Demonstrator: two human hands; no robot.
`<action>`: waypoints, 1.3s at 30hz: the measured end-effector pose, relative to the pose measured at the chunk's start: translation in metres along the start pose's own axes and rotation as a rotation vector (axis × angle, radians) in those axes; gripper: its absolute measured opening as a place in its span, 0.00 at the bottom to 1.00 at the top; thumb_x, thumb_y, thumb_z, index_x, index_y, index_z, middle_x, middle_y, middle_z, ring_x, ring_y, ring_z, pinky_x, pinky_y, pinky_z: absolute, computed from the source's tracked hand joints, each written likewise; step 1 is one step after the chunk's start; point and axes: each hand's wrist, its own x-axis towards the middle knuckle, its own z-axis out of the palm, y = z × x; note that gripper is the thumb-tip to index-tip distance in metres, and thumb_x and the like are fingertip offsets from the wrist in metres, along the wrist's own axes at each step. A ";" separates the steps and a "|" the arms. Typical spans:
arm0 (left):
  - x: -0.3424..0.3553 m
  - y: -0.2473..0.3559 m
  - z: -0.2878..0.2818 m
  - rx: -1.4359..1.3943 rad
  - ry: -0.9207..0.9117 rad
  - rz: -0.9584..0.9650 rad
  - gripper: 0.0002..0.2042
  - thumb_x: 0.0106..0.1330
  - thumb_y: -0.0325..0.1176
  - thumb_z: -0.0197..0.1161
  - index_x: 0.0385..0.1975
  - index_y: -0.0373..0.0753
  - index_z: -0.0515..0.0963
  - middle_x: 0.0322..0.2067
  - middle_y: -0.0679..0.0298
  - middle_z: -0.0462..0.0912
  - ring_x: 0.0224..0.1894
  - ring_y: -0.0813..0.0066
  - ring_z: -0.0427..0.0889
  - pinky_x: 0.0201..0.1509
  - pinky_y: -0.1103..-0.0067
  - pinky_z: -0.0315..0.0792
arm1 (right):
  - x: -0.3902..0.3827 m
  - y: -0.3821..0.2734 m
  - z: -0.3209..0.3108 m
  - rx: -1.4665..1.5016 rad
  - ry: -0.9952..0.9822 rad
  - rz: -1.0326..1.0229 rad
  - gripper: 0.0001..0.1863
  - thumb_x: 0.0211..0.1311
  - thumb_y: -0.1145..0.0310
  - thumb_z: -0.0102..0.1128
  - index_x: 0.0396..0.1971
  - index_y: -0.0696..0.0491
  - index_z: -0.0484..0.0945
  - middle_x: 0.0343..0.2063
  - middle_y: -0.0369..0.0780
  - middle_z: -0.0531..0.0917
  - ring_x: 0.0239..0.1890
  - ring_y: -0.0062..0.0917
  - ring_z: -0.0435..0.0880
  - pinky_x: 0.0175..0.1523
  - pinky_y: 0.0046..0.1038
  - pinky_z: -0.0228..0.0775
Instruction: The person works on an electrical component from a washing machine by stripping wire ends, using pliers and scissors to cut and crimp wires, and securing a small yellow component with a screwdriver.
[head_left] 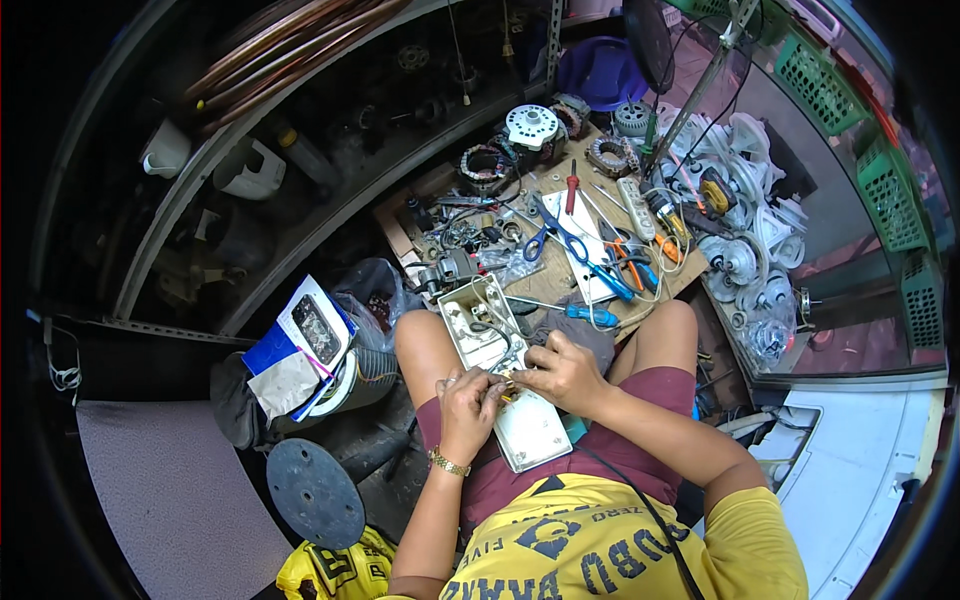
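Seen from above: seated, with a long white plastic housing (505,385) laid across both bare thighs, so the lap serves as a support close under the eyes. Open end of the housing pointing away toward the tabletop (560,265), showing wires inside. Left hand (468,400) and right hand (565,375) meeting over the middle of the housing, fingertips of both pinched together around a small brass-coloured part (507,382); each grip closed, though too small to tell which hand really holds the part. Gold bracelet on the left wrist.

Low wooden tabletop just beyond the knees, tools spread within arm's reach: one red-handled screwdriver (571,185), one blue-handled screwdriver (585,313) lying nearest the knees, one pair of blue-handled scissors (560,232), orange-handled pliers (625,262), one white power strip (636,207). At the far edge, at least three wound copper motor coils (485,165) and one white round motor cover (531,125). Right of the tabletop, a heap of white fan parts (750,240), too jumbled to count. Left of the lap, one round dark disc (314,492) on the floor.
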 end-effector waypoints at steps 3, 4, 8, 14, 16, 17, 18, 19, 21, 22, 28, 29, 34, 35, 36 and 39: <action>-0.004 -0.001 0.000 -0.040 0.029 -0.026 0.03 0.62 0.29 0.72 0.30 0.40 0.85 0.30 0.65 0.85 0.36 0.63 0.77 0.45 0.67 0.63 | 0.005 -0.005 0.005 0.085 -0.048 0.088 0.09 0.56 0.60 0.77 0.33 0.48 0.89 0.36 0.32 0.83 0.42 0.32 0.78 0.41 0.32 0.79; -0.005 0.001 0.000 -0.080 0.055 -0.057 0.03 0.61 0.29 0.73 0.30 0.40 0.85 0.30 0.65 0.84 0.36 0.63 0.77 0.46 0.67 0.63 | 0.006 -0.008 0.006 0.087 -0.049 0.087 0.09 0.56 0.60 0.77 0.33 0.48 0.89 0.36 0.32 0.83 0.42 0.32 0.78 0.41 0.32 0.79; -0.008 0.010 0.006 0.001 0.135 -0.068 0.05 0.59 0.28 0.74 0.28 0.40 0.83 0.29 0.66 0.84 0.36 0.63 0.76 0.46 0.67 0.63 | 0.008 -0.018 0.015 0.272 -0.046 0.314 0.06 0.60 0.65 0.74 0.32 0.51 0.88 0.34 0.35 0.84 0.39 0.35 0.76 0.45 0.36 0.74; -0.017 0.011 0.016 0.082 0.231 -0.119 0.07 0.55 0.28 0.76 0.24 0.41 0.82 0.29 0.68 0.82 0.36 0.63 0.74 0.46 0.66 0.61 | 0.000 -0.017 0.023 0.344 -0.036 0.461 0.06 0.62 0.66 0.72 0.33 0.53 0.88 0.33 0.38 0.85 0.38 0.37 0.76 0.45 0.37 0.69; -0.020 0.012 0.017 0.152 0.234 -0.134 0.09 0.53 0.31 0.78 0.24 0.42 0.82 0.29 0.68 0.81 0.38 0.64 0.75 0.47 0.65 0.58 | -0.001 -0.013 0.018 0.336 -0.031 0.469 0.06 0.62 0.67 0.72 0.33 0.53 0.88 0.33 0.39 0.85 0.38 0.37 0.76 0.44 0.37 0.68; -0.021 0.011 0.018 0.154 0.233 -0.138 0.09 0.53 0.31 0.78 0.24 0.42 0.82 0.29 0.68 0.81 0.38 0.64 0.75 0.47 0.65 0.58 | 0.000 -0.008 0.016 0.296 0.022 0.482 0.06 0.62 0.67 0.72 0.33 0.53 0.88 0.33 0.39 0.85 0.38 0.38 0.77 0.44 0.37 0.68; -0.022 0.010 0.020 0.185 0.228 -0.145 0.09 0.52 0.33 0.79 0.24 0.43 0.82 0.29 0.68 0.81 0.39 0.64 0.75 0.47 0.65 0.57 | 0.000 -0.005 0.014 0.256 0.074 0.494 0.06 0.62 0.67 0.72 0.33 0.53 0.88 0.33 0.39 0.85 0.38 0.39 0.78 0.45 0.37 0.69; -0.021 0.010 0.021 0.213 0.222 -0.150 0.10 0.51 0.34 0.79 0.23 0.44 0.82 0.29 0.68 0.81 0.39 0.64 0.75 0.47 0.64 0.56 | -0.002 -0.003 0.013 0.252 0.096 0.524 0.05 0.62 0.68 0.72 0.33 0.54 0.87 0.34 0.39 0.84 0.37 0.40 0.78 0.45 0.37 0.69; -0.021 0.011 0.024 0.241 0.197 -0.147 0.09 0.54 0.34 0.78 0.24 0.44 0.81 0.31 0.67 0.82 0.41 0.62 0.75 0.49 0.63 0.57 | -0.007 -0.001 0.012 0.245 0.101 0.528 0.05 0.62 0.68 0.72 0.33 0.54 0.87 0.34 0.39 0.84 0.37 0.40 0.78 0.44 0.37 0.69; -0.021 0.012 0.025 0.269 0.174 -0.143 0.09 0.56 0.35 0.77 0.24 0.44 0.81 0.32 0.67 0.82 0.43 0.61 0.76 0.50 0.61 0.59 | -0.009 0.000 0.012 0.237 0.109 0.531 0.05 0.61 0.69 0.72 0.32 0.54 0.87 0.33 0.39 0.84 0.37 0.40 0.78 0.44 0.37 0.69; -0.016 0.016 0.030 0.356 0.187 -0.160 0.09 0.56 0.39 0.76 0.25 0.47 0.81 0.34 0.68 0.82 0.44 0.60 0.76 0.50 0.58 0.59 | -0.013 -0.002 0.017 0.244 0.105 0.546 0.05 0.59 0.70 0.73 0.33 0.54 0.87 0.34 0.39 0.84 0.38 0.38 0.78 0.44 0.37 0.70; -0.016 0.017 0.031 0.357 0.187 -0.161 0.09 0.56 0.39 0.76 0.25 0.47 0.81 0.34 0.68 0.82 0.44 0.60 0.76 0.50 0.58 0.59 | -0.013 -0.003 0.018 0.245 0.104 0.546 0.05 0.59 0.70 0.73 0.33 0.54 0.87 0.34 0.39 0.84 0.38 0.38 0.78 0.44 0.37 0.70; -0.014 0.021 0.033 0.411 0.211 -0.146 0.08 0.53 0.38 0.76 0.23 0.46 0.82 0.32 0.68 0.83 0.42 0.61 0.76 0.50 0.62 0.57 | -0.009 -0.007 0.023 0.258 0.103 0.496 0.06 0.57 0.69 0.74 0.33 0.53 0.88 0.34 0.38 0.83 0.39 0.37 0.78 0.45 0.37 0.72; -0.015 0.021 0.034 0.412 0.211 -0.148 0.08 0.53 0.38 0.76 0.23 0.46 0.82 0.32 0.68 0.83 0.42 0.61 0.76 0.50 0.62 0.57 | -0.009 -0.007 0.023 0.260 0.102 0.496 0.06 0.57 0.69 0.74 0.33 0.53 0.88 0.34 0.38 0.83 0.39 0.37 0.78 0.45 0.37 0.72; -0.015 0.020 0.035 0.411 0.219 -0.141 0.08 0.53 0.38 0.76 0.23 0.47 0.82 0.32 0.68 0.82 0.43 0.61 0.77 0.50 0.62 0.57 | -0.008 -0.007 0.024 0.248 0.101 0.490 0.06 0.57 0.69 0.74 0.33 0.53 0.88 0.34 0.38 0.83 0.40 0.37 0.78 0.45 0.37 0.72; -0.015 0.019 0.038 0.417 0.225 -0.141 0.08 0.53 0.38 0.76 0.23 0.47 0.82 0.32 0.68 0.83 0.43 0.61 0.77 0.50 0.62 0.57 | -0.008 -0.007 0.025 0.242 0.090 0.491 0.06 0.57 0.69 0.74 0.33 0.53 0.88 0.34 0.38 0.82 0.40 0.37 0.78 0.46 0.37 0.72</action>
